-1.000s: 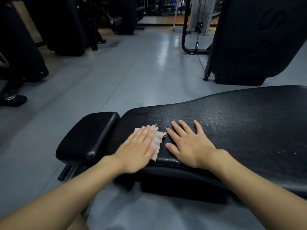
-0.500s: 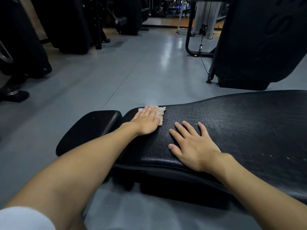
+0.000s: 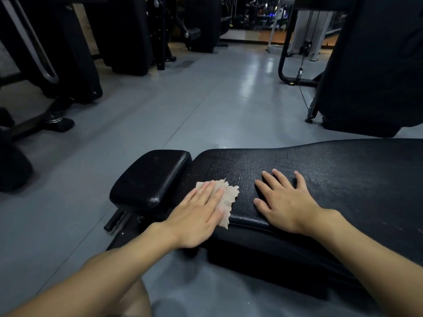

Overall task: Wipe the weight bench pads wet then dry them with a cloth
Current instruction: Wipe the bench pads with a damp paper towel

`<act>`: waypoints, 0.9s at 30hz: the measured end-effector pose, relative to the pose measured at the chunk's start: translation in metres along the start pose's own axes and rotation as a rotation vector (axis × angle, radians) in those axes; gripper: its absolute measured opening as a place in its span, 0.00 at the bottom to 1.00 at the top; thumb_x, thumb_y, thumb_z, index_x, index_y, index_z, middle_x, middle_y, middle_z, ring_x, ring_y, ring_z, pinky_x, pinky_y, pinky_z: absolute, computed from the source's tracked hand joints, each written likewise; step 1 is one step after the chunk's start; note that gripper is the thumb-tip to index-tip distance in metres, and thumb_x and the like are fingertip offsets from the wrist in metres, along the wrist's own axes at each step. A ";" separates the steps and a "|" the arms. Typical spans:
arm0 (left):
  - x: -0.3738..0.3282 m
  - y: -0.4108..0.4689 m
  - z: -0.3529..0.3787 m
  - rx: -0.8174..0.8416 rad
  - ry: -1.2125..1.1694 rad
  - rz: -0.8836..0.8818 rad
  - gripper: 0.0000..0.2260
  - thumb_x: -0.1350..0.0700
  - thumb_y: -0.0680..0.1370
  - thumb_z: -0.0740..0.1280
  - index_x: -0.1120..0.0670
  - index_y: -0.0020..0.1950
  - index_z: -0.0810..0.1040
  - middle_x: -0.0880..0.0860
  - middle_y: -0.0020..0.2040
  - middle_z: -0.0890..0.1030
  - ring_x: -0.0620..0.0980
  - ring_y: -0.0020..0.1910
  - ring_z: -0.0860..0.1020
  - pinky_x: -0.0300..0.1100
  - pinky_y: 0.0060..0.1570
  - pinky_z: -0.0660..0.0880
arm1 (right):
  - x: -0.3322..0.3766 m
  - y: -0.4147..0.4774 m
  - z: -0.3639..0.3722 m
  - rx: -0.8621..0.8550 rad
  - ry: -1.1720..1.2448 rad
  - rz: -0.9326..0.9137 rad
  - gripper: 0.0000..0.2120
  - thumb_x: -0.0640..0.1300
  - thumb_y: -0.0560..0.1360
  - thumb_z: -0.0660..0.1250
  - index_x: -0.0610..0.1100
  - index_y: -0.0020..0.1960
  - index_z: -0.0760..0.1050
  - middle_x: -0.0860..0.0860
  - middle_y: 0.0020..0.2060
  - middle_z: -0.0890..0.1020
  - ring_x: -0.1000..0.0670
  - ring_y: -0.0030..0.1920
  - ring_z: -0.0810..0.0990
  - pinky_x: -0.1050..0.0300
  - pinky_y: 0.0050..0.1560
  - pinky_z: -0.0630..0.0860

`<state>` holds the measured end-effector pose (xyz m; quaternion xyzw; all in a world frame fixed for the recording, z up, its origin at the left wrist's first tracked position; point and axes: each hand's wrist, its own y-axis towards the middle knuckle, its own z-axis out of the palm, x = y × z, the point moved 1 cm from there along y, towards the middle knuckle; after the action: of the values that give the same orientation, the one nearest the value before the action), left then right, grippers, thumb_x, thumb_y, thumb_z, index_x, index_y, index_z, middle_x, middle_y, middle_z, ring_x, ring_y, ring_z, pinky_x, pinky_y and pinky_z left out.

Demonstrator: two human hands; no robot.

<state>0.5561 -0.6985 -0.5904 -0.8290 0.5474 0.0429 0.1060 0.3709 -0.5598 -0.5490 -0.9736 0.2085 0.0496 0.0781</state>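
L hand [image 3: 196, 209]: flat, palm down, fingers straight & close together, pressing on the cloth, not curled round it. Sits at near-left end of the surface.
R hand [image 3: 286, 202]: flat, palm down, fingers spread, resting on bare surface just right of the cloth, apart from it. Holds nothing.
Cloth [image 3: 230, 196]: beige, crumpled, ragged edge. Mostly under L hand; far & right edges stick out, near corner reaches the surface's near edge.
Surface [image 3: 343, 170]: long black bench pad running left to right, rough cracked skin, wet-looking glints btw & beyond the hands.
Small pad [image 3: 148, 177]: black, smooth, just left of the surface w/ a narrow gap btw them.
Frame [image 3: 119, 220]: dark metal parts below the small pad; detail too dark to tell.
Floor [image 3: 183, 110]: grey, glossy, light reflections far centre.
Bkgd: black gym machines [image 3: 68, 53] far left; big black upright pad [image 3: 370, 65] far right.
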 end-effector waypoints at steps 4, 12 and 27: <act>0.006 0.023 0.005 -0.032 0.034 -0.011 0.27 0.43 0.84 0.41 0.50 0.80 0.37 0.50 0.81 0.38 0.45 0.78 0.35 0.46 0.77 0.38 | 0.012 0.019 0.001 0.028 0.061 -0.042 0.31 0.65 0.80 0.39 0.57 0.80 0.46 0.54 0.81 0.45 0.50 0.80 0.40 0.33 0.74 0.38; 0.032 0.124 -0.019 0.046 -0.048 -0.106 0.27 0.44 0.84 0.42 0.50 0.81 0.40 0.53 0.81 0.40 0.49 0.79 0.38 0.47 0.77 0.37 | 0.015 0.024 0.012 0.004 0.007 -0.031 0.43 0.66 0.68 0.25 0.56 0.80 0.42 0.53 0.80 0.42 0.49 0.79 0.38 0.33 0.74 0.37; 0.040 0.079 -0.007 0.046 -0.060 -0.053 0.28 0.41 0.82 0.40 0.48 0.80 0.37 0.49 0.80 0.37 0.44 0.78 0.35 0.48 0.77 0.39 | 0.019 0.022 0.011 0.006 0.007 -0.029 0.43 0.66 0.67 0.25 0.57 0.80 0.43 0.54 0.80 0.43 0.49 0.79 0.39 0.33 0.74 0.38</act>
<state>0.4992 -0.7664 -0.6010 -0.8389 0.5226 0.0524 0.1427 0.3779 -0.5852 -0.5650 -0.9765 0.1947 0.0443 0.0810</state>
